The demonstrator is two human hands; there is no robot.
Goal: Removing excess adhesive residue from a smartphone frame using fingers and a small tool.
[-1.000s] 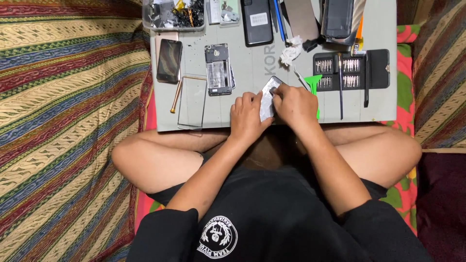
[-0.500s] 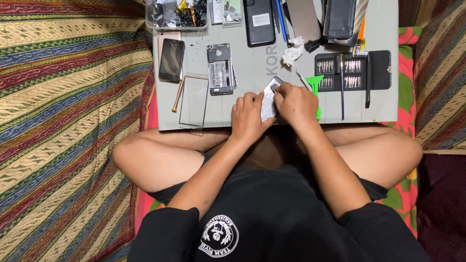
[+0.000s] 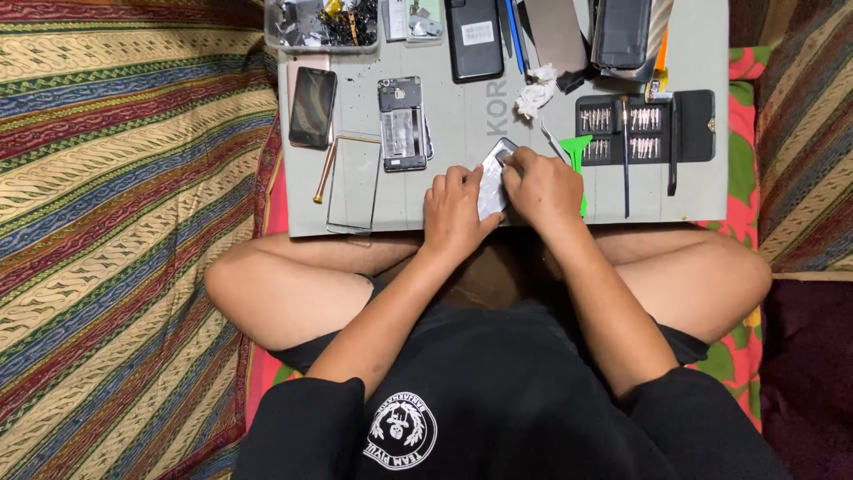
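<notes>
I sit cross-legged at a grey work mat (image 3: 453, 191). Both hands hold a small silvery phone part (image 3: 491, 178) near the mat's front edge. My left hand (image 3: 455, 212) grips its left side and lower end. My right hand (image 3: 544, 187) covers its right side, fingers pressed on its top face. Most of the part is hidden between the hands. A green plastic pry tool (image 3: 578, 147) lies just right of my right hand.
On the mat lie an opened phone body (image 3: 402, 123), a dark phone (image 3: 313, 107), a glass panel (image 3: 354, 182), a wooden-handled tool (image 3: 323, 171), a black screwdriver bit case (image 3: 644, 129), tweezers (image 3: 553, 140), crumpled tissue (image 3: 536, 93) and a clear parts tray (image 3: 322, 24). Striped fabric surrounds the mat.
The view has shifted slightly. Both hands stay on the silvery part in nearly the same grip; my right hand's fingers have moved a little over its top face.
</notes>
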